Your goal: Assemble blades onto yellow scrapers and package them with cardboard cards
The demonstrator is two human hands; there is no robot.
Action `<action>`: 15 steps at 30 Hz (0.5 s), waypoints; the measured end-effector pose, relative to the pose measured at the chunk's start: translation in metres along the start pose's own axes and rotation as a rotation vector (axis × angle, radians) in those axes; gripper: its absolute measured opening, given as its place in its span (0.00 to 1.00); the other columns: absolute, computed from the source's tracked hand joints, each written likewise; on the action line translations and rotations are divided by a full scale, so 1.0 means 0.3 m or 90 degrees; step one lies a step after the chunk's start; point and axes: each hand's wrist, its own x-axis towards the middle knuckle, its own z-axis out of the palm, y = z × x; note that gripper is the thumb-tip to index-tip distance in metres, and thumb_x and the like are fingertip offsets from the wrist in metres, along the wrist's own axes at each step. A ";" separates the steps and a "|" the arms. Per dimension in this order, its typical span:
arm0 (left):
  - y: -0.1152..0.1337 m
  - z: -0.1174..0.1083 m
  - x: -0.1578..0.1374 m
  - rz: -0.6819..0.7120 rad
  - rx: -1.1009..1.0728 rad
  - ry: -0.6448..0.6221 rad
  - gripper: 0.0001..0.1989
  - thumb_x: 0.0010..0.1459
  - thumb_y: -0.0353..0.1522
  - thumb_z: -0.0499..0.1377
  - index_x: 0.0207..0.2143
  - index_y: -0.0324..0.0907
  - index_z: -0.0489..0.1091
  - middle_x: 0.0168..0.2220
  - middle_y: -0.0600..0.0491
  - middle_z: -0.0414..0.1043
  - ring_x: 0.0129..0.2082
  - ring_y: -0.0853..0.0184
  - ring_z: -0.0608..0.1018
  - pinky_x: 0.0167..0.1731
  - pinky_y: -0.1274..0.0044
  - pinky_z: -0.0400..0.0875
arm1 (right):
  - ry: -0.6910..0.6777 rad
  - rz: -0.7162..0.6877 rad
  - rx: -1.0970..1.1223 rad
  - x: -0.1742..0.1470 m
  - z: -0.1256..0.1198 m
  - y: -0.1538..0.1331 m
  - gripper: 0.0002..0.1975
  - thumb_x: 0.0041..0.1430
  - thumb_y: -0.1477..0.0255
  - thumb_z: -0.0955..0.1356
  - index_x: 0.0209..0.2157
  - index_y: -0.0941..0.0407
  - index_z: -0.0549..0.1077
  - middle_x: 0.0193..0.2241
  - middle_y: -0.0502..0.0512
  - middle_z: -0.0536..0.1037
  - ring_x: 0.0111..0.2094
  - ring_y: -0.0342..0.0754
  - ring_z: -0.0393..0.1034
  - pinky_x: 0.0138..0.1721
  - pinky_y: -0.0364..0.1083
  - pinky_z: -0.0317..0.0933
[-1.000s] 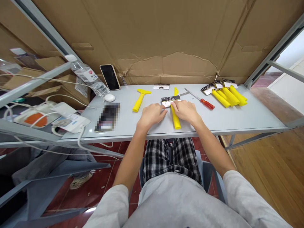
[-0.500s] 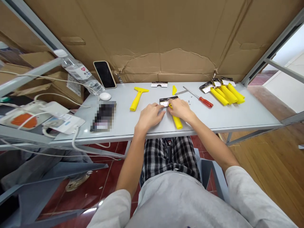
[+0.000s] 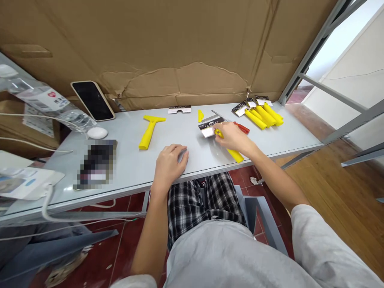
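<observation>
My right hand (image 3: pixel 230 137) is closed around a yellow-handled scraper (image 3: pixel 235 154), with a black-and-white printed piece (image 3: pixel 210 127) across its head. The scraper is tilted, and its handle points toward the table's front right. My left hand (image 3: pixel 170 163) rests on the table near the front edge, fingers loosely bent and thumb apart, holding nothing. To its left lies a bare yellow scraper handle (image 3: pixel 147 134). Beyond my right hand are a small yellow part (image 3: pixel 200 116), a thin metal strip (image 3: pixel 210 119) and a screwdriver with a red handle (image 3: pixel 241 127), partly covered by the hand.
Several yellow scrapers with printed heads (image 3: pixel 264 117) lie together at the back right. Another printed piece (image 3: pixel 179 109) sits by the cardboard wall (image 3: pixel 186 48). On the left are a propped phone (image 3: pixel 93 101), a blurred-out dark object (image 3: pixel 97 164), a water bottle (image 3: pixel 54 100) and white cables.
My right hand has shifted the scraper to the right and turned it. My left hand has let go and drawn back to the left. The view has swung right.
</observation>
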 end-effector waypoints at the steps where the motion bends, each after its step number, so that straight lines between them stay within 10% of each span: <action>1: 0.000 0.000 -0.001 0.001 0.002 0.001 0.20 0.76 0.39 0.55 0.55 0.42 0.84 0.56 0.42 0.86 0.57 0.47 0.84 0.63 0.57 0.78 | 0.014 0.001 0.021 0.003 -0.031 0.028 0.24 0.72 0.71 0.62 0.64 0.56 0.79 0.57 0.62 0.82 0.56 0.52 0.76 0.59 0.47 0.67; 7: 0.003 0.000 -0.004 -0.001 -0.001 0.005 0.20 0.76 0.40 0.54 0.54 0.42 0.84 0.56 0.42 0.86 0.57 0.47 0.84 0.63 0.57 0.78 | 0.114 0.072 -0.010 0.103 -0.158 0.269 0.28 0.73 0.72 0.63 0.69 0.60 0.77 0.59 0.68 0.80 0.61 0.57 0.75 0.68 0.53 0.67; 15: 0.002 -0.005 -0.005 0.003 -0.007 0.002 0.19 0.76 0.39 0.54 0.53 0.44 0.83 0.56 0.42 0.86 0.57 0.47 0.84 0.63 0.57 0.78 | 0.042 0.144 -0.059 0.241 -0.030 0.524 0.29 0.73 0.70 0.64 0.70 0.63 0.77 0.62 0.72 0.80 0.62 0.57 0.74 0.68 0.53 0.67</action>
